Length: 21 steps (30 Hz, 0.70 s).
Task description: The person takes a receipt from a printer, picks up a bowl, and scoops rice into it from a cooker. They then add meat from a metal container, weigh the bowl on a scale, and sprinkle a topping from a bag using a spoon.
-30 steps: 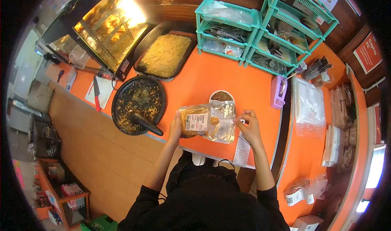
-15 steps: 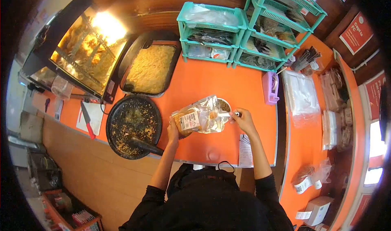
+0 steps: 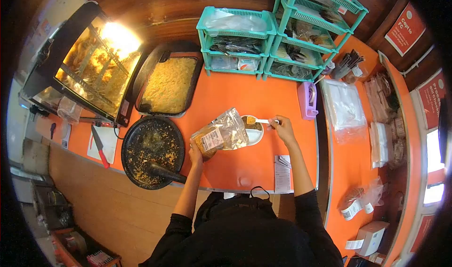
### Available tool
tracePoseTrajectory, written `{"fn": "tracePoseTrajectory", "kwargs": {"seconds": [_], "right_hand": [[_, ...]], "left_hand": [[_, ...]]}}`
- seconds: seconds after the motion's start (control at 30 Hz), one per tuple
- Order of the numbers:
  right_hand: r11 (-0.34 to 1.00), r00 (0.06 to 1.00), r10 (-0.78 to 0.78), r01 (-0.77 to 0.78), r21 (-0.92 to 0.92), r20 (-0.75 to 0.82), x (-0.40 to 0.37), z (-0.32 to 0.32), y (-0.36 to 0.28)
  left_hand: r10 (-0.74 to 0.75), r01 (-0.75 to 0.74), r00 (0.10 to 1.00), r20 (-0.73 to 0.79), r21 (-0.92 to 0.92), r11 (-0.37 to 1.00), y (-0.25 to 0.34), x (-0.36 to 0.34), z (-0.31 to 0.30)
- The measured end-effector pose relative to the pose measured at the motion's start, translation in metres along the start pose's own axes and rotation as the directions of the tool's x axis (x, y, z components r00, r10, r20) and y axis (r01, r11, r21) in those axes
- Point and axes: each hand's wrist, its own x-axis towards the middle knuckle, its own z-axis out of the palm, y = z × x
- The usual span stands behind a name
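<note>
My left hand (image 3: 196,154) grips the lower end of a shiny, see-through pouch (image 3: 231,130) with a white label and golden-brown crumbs or powder inside. The pouch lies tilted, its mouth to the upper right. My right hand (image 3: 283,129) pinches the handle of a white spoon (image 3: 261,121). The spoon's tip carries a small heap of golden powder and hangs over a white bowl (image 3: 254,137) with dark, ground-looking contents. Part of the bowl sits behind the pouch.
On the left stand a black stone mortar (image 3: 134,147) with a pestle (image 3: 165,173), a tray of golden crumbs (image 3: 170,84) and a lit food warmer (image 3: 99,60). A red-handled knife (image 3: 100,147) lies nearby. Green racks (image 3: 235,31), a purple tape dispenser (image 3: 308,101) and a receipt (image 3: 282,175) are also around.
The spoon has come out of the pouch mouth with powder on it and moved slightly right, over the bowl. The pouch has shifted left, showing more of the bowl.
</note>
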Motion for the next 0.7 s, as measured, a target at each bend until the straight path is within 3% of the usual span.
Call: {"fn": "tracePoseTrajectory", "kwargs": {"seconds": [0.13, 0.3, 0.43, 0.5, 0.7], "right_hand": [[0.999, 0.999, -0.015, 0.014, -0.040, -0.029, 0.008, 0.001, 0.014], [0.992, 0.994, 0.024, -0.036, -0.121, -0.105, 0.009, 0.009, 0.033], [0.989, 0.988, 0.003, -0.026, -0.143, -0.155, 0.014, 0.011, 0.049], [0.954, 0.986, -0.059, 0.009, -0.300, -0.159, 0.014, 0.012, 0.050], [0.969, 0.982, -0.050, 0.004, -0.246, -0.183, 0.013, 0.019, 0.046]], "left_hand": [[0.012, -0.007, 0.999, 0.053, -0.096, 0.995, 0.001, -0.006, -0.007], [-0.095, 0.109, 0.990, 0.100, -0.145, 0.983, 0.007, -0.019, -0.018], [-0.041, 0.077, 0.987, 0.152, -0.237, 0.968, -0.001, -0.013, -0.021], [-0.005, 0.069, 0.980, 0.198, -0.317, 0.946, -0.003, -0.011, -0.022], [-0.067, 0.120, 0.974, 0.214, -0.245, 0.962, -0.002, -0.020, -0.026]]}}
